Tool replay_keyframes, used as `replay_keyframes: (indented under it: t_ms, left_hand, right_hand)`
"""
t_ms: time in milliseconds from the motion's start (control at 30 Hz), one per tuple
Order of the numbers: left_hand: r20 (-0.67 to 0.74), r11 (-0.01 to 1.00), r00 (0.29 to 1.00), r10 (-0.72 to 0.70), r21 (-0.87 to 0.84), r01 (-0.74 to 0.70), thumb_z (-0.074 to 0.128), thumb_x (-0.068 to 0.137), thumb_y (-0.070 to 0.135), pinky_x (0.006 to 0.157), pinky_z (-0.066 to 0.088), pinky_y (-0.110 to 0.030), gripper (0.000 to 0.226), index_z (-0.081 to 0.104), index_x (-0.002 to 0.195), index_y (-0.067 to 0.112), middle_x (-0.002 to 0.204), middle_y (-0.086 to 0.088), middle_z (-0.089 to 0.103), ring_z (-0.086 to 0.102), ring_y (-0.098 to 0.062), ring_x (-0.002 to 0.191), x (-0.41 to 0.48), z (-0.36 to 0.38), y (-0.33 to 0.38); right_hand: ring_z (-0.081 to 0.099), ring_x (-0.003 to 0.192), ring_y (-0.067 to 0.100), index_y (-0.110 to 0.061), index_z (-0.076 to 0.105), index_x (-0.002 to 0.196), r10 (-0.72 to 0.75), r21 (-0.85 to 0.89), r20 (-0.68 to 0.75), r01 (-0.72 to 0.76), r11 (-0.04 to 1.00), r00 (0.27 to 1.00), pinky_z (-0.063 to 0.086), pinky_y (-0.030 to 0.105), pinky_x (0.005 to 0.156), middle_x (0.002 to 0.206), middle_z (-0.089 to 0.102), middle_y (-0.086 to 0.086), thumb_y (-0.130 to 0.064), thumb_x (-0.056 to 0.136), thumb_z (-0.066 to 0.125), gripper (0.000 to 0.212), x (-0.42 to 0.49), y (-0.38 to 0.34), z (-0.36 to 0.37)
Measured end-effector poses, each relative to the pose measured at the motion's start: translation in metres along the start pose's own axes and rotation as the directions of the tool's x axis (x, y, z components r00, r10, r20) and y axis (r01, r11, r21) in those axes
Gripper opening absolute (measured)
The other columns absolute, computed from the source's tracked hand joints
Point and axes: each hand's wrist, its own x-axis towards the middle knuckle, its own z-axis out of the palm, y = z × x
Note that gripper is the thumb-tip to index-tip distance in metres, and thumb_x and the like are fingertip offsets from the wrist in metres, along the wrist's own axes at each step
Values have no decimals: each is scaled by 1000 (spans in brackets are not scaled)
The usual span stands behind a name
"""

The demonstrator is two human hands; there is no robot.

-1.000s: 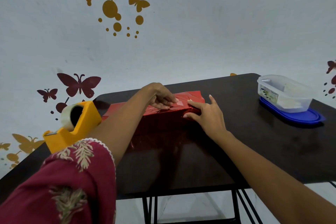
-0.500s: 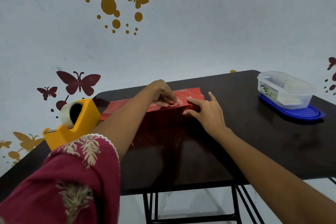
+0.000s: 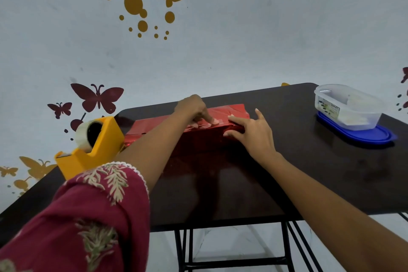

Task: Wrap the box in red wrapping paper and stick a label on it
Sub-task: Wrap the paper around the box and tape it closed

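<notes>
Barely shifting since earlier: left hand [image 3: 192, 109] pressing tape [image 3: 217, 122] onto red-wrapped box [image 3: 207, 142], fingers bent, gripping nothing | right hand [image 3: 254, 134] bracing 3 o'clock end, fingers flat, open | box lying mid-worktop [image 3: 309, 172], 3 o'clock of dispenser [image 3: 95, 146] | risking wrinkled tape or seam lifting through uneven pressing.

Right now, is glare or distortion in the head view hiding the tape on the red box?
Head view: wide-angle stretch enlarges the sleeve at the frame edge; the glossy table mirrors the red box; the box's own sheen leaves the clear tape under the left hand barely traceable.
</notes>
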Motion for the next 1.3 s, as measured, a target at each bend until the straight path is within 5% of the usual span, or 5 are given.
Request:
replay_keyframes:
  t_ms: [433,567,767,933,1300]
  left_hand:
    - [139,996,988,-64,-56,73,71,83,24,61,48,-24,29,52,77,4,75,-9,54,48,-13,62,1,-4,-14]
    - [-303,961,953,14,269,72,73,79,32,89,47,-36,43,60,110,5,109,-12,66,62,-27,100,9,-38,-50]
    - [39,942,945,324,82,-326,63,84,45,96,36,-29,58,52,133,16,134,-6,51,49,-18,111,16,-29,-95]
    - [-84,943,988,128,318,-96,50,58,88,100,39,-52,93,60,110,12,122,-10,61,56,-31,111,25,-21,-88]
    - [-3,872,1000,-26,-489,21,42,93,55,82,45,-33,57,57,112,3,112,-14,59,58,-29,100,17,-10,-84]
  right_hand:
    - [64,100,20,-23,55,129,-62,-25,-71,60,998,996,3,27,117,103,72,9,-48,79,63,57,4,7,12]
    - [66,100,18,-21,60,124,-97,21,-114,100,995,989,3,30,118,116,67,4,-45,75,68,56,11,17,22]
    - [40,134,11,-26,53,132,-125,9,-48,126,992,991,-6,39,117,139,51,-2,-44,82,61,53,21,21,25]
    - [2,146,15,-24,17,150,72,133,-57,-63,989,996,-9,45,114,157,12,-2,-35,90,58,73,32,21,27]
    - [58,104,26,-3,49,127,363,725,548,-645,243,753,41,36,99,112,61,9,-46,95,45,54,59,-27,39]
